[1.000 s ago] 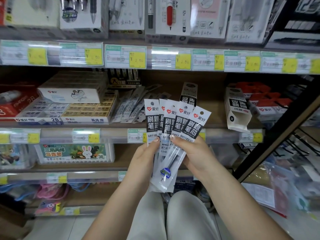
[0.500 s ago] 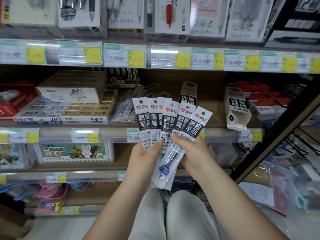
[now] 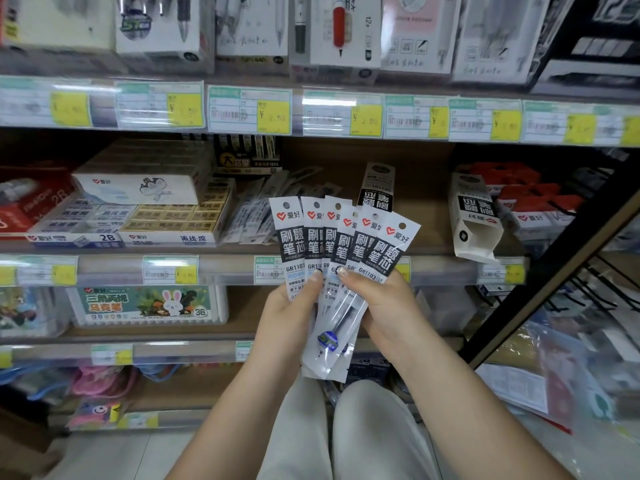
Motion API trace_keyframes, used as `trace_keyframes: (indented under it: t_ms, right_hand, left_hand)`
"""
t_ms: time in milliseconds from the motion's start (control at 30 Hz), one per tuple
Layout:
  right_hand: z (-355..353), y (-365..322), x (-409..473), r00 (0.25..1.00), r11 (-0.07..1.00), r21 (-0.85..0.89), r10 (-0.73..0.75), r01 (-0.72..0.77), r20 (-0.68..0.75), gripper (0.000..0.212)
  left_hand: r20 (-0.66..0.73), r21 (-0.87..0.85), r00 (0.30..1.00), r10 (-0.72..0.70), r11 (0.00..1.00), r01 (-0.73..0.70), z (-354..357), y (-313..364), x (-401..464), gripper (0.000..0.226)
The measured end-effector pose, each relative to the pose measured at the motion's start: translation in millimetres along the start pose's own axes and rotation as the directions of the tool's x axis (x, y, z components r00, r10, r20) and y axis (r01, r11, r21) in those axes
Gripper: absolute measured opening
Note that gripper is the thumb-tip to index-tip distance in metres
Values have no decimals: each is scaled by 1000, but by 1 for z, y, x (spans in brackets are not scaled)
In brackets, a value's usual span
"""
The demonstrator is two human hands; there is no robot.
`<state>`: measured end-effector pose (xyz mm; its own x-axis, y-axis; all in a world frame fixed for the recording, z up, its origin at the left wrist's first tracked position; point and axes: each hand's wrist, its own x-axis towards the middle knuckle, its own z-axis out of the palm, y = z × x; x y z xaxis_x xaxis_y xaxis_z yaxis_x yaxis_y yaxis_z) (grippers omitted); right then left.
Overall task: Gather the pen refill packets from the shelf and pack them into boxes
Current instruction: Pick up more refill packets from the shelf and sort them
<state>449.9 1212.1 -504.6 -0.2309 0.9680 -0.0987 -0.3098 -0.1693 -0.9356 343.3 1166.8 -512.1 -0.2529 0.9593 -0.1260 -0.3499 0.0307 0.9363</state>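
Wooden stationery shelf (image 3: 415, 249) behind. Fan of six black-and-white plastic pen refill packets (image 3: 341, 251) pinched between left hand (image 3: 289, 317) and right hand (image 3: 384, 306), thumb grip only. Risk: slick sleeves sliding out, fan collapsing.

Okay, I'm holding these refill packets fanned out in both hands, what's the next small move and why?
Probably square the fan into one neat stack. The packets are spread wide, with the left hand and right hand pinching only their lower parts, too splayed for a narrow box. The open box lies on the shelf just right of them, likely where the stack goes next.
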Motion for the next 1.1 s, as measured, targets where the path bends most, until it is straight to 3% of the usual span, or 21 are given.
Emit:
trace_keyframes:
  t_ms: [200, 333, 433, 600, 1100]
  right_hand:
    - [-1, 0, 0, 1000, 1000, -2, -1, 1, 0, 23]
    - [-1, -1, 0, 1000, 1000, -13, 7, -7, -13, 23]
    - [-2, 0, -1, 1000, 1000, -12, 6, -6, -15, 23]
    - [-2, 0, -1, 1000, 1000, -27, -9, 9, 1, 23]
    - [-2, -2, -4, 1000, 998, -64, -29, 29, -2, 22]
  left_hand:
    - [-4, -51, 995, -99, 994, 98, -2, 1, 3, 33]
    - [-9, -142, 992, -127, 982, 124, 0, 1, 1, 33]
    - [-46, -119, 987, -155, 982, 148, -2, 0, 0, 31]
    - [-4, -98, 993, -122, 988, 121, -2, 1, 2, 39]
    - [26, -47, 998, -53, 997, 54, 2, 7, -4, 30]
